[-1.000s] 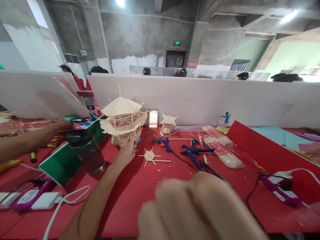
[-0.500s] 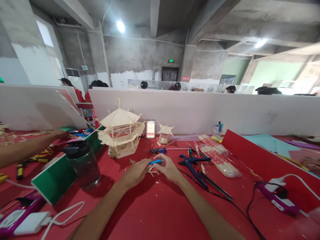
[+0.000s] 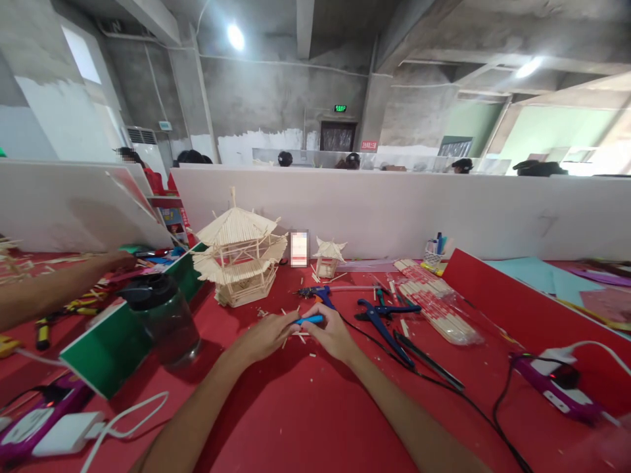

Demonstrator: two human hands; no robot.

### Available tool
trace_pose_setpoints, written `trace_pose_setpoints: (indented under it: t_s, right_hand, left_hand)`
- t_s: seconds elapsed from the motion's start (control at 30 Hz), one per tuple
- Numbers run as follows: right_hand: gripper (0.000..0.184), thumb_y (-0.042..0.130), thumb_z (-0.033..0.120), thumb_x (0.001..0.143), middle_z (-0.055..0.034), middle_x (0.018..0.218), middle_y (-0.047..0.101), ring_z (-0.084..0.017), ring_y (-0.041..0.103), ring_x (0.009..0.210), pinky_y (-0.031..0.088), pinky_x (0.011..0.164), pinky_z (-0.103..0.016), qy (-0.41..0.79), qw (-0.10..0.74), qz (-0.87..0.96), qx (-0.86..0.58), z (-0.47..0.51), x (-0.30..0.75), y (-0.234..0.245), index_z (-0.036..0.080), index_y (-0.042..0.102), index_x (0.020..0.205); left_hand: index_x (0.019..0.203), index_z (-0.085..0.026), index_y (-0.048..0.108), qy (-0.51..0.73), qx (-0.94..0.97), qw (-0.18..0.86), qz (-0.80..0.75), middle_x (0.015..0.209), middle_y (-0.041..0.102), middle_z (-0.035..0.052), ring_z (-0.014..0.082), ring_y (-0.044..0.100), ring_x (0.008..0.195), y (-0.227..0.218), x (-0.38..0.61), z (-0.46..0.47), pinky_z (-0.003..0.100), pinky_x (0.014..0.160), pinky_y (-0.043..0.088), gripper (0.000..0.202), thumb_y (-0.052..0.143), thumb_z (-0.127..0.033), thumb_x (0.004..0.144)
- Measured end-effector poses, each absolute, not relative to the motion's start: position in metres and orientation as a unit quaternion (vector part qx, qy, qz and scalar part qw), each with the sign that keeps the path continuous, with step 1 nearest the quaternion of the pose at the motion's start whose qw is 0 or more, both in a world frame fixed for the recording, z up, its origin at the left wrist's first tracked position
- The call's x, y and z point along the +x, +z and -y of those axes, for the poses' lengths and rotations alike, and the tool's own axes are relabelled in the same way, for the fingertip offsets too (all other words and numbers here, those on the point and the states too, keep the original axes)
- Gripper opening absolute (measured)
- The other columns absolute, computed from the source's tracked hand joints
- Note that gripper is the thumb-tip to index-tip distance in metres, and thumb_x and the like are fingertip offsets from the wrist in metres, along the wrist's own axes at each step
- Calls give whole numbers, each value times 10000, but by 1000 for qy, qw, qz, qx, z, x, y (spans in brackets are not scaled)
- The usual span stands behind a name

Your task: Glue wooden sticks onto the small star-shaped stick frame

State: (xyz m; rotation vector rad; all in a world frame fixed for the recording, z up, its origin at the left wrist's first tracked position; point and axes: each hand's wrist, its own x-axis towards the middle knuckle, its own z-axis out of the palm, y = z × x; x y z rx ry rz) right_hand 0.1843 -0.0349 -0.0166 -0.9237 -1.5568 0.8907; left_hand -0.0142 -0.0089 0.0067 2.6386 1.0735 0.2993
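1. Blue tool [image 3: 309, 320]: a small, slim piece lying level just above the red table [image 3: 305, 420], in front of the big stick pagoda [image 3: 239, 256] and a little to its right.
2. Left hand [image 3: 269, 334] pinches its left end with the fingertips. Right hand [image 3: 331, 334] closes thumb and forefinger over its right half, so both hands meet on it.
3. It looks light, stiff and smooth-skinned, likely plastic. A firm fingertip hold on the middle of the body should stop it from slipping.
4. Thin loose sticks [image 3: 296, 335] lie on the table under the hands, nearer than the pagoda. They look brittle and easy to scatter.
5. Right of the pagoda lie a glue gun [image 3: 318, 294], blue pliers [image 3: 382, 315] and packets of sticks [image 3: 434, 305].
6. A dark bottle [image 3: 165, 318] stands in front of the pagoda to its left. Farther left, a co-worker's arm [image 3: 54, 286] reaches across.
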Motion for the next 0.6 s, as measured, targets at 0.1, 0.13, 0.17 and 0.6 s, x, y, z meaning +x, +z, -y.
trace_pose_setpoints:
  t_s: [0.1, 0.13, 0.17, 0.6]
  right_hand:
    - [270, 638, 446, 816, 17, 672, 578, -133, 527, 606, 428, 573, -240, 378, 564, 614, -402, 32, 187, -17, 193, 554, 776]
    - [291, 619, 476, 830, 29, 640, 561, -126, 507, 569, 414, 541, -234, 390, 576, 595, -402, 31, 189, -18, 200, 534, 792]
    - [310, 602, 504, 839, 41, 610, 546, -121, 486, 532, 397, 510, -228, 406, 584, 578, -400, 29, 192, -19, 208, 512, 812]
    - [348, 694, 467, 737, 104, 448, 456, -81, 381, 391, 289, 416, -194, 472, 592, 517, -400, 16, 205, -29, 224, 445, 746]
  left_hand:
    - [1102, -244, 482, 127, 894, 144, -404, 876, 636, 16, 198, 603, 794, 12, -26, 6, 273, 705, 389, 307, 313, -479, 999]
    - [1109, -241, 474, 127, 889, 140, -417, 861, 629, 13, 197, 596, 783, 13, -31, 4, 272, 692, 386, 302, 325, -476, 993]
    - [1073, -233, 479, 123, 885, 133, -428, 817, 618, 7, 191, 582, 740, 14, -37, 1, 269, 662, 377, 281, 339, -460, 985]
    - [923, -222, 585, 55, 897, 145, -415, 927, 656, 26, 188, 591, 816, 14, -61, -10, 246, 661, 378, 96, 553, -246, 836]
